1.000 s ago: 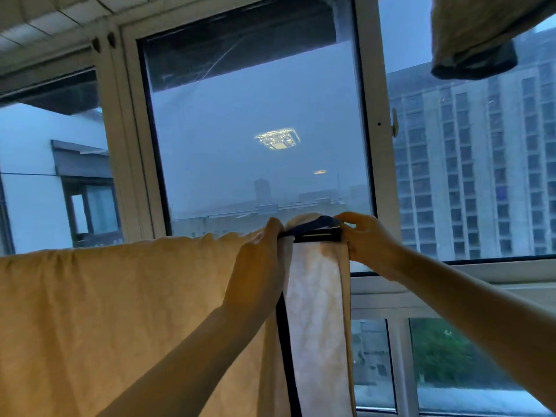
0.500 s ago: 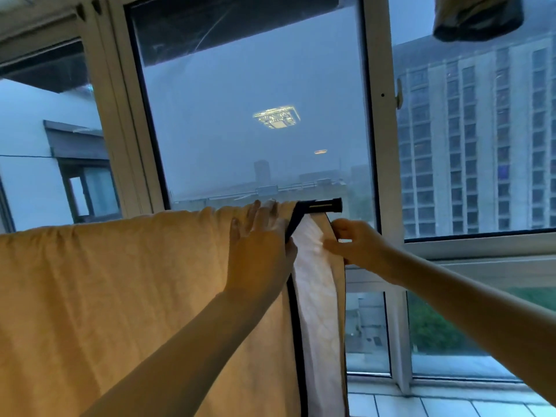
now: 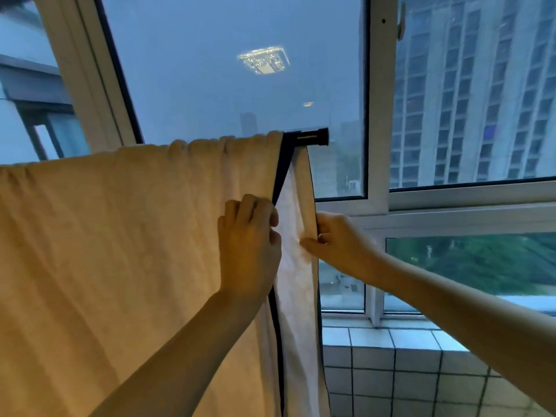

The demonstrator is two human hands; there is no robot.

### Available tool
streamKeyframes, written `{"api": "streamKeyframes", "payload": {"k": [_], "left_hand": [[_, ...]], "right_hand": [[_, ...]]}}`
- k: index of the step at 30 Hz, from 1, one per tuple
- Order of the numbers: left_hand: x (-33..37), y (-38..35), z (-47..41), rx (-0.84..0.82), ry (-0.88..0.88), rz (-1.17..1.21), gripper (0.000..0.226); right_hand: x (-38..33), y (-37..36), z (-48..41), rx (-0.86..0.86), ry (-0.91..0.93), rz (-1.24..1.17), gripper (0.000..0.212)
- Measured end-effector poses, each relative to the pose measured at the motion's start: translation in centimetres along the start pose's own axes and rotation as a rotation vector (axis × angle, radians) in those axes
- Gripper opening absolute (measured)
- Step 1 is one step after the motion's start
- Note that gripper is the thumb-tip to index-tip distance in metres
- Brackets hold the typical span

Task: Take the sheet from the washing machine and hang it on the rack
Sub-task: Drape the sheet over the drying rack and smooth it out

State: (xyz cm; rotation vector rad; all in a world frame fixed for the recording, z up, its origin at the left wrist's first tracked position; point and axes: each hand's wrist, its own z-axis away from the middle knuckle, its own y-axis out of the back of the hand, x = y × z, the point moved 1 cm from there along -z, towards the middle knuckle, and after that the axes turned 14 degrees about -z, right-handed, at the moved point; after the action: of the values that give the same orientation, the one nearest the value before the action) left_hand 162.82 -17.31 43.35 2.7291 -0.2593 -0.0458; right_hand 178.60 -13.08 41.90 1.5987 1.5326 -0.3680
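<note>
Across the left and centre of the frame: cream sheet (image 3: pixel 120 236), draped over the rack (image 3: pixel 313 136) and hanging in 2 layers, bunched into small folds along the top. Only the black end of the rack's rod showing, poking out just right of the sheet in the upper centre. Dark trim (image 3: pixel 282 164) running down the sheet's right edge, front layer and back layer parting below the rod to bare a pale white inner face.

Centre of the frame: left hand (image 3: pixel 249 248), back toward the camera, fingers curled round the trimmed edge of the front layer, gripping it. Just to its right: right hand (image 3: pixel 337 242), thumb laid on the pale inner face, fingers tucked behind the back layer's edge, pinching that edge. Hands close together, not touching, with the strip of pale cloth between them. Both bare forearms reaching in from the lower edge.

Behind the sheet: white window frame (image 3: pixel 377 115), grey dusk sky, ceiling lamp reflection (image 3: pixel 264 60) in the glass at upper centre. Upper right: tower block (image 3: pixel 481 85) outside. Lower right: white tiled ledge (image 3: pixel 391 371) under the window.
</note>
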Motion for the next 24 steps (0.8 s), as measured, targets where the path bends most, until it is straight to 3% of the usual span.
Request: {"api": "streamKeyframes", "payload": {"k": [3,7,11,16,21,24], "left_hand": [[0.1,0.1,1.2,-0.054,0.081,0.157,0.026],[0.0,-0.7,2.6,-0.213,0.232,0.317,0.026],[0.3,-1.6,4.5,-0.227,0.267,0.216,0.024],[0.7,-3.0,7.0,-0.258,0.293,0.125,0.034],[1.0,-4.3,9.5,-0.448,0.324,-0.015,0.016],[0.8,-4.7,11.0,-0.498,0.407,0.073,0.009]], "right_hand": [[1.1,-1.5,1.6,-0.007,0.01,0.039,0.008],[1.3,-3.2,2.5,-0.011,0.02,0.052,0.025],[2.8,-3.7,3.2,0.036,-0.104,0.047,0.009],[4.4,-3.6,4.3,0.032,-0.143,0.083,0.009],[6.1,-4.0,6.1,-0.005,-0.226,0.111,0.021],[7.1,-4.7,7.5,0.0,-0.253,0.123,0.017]]}}
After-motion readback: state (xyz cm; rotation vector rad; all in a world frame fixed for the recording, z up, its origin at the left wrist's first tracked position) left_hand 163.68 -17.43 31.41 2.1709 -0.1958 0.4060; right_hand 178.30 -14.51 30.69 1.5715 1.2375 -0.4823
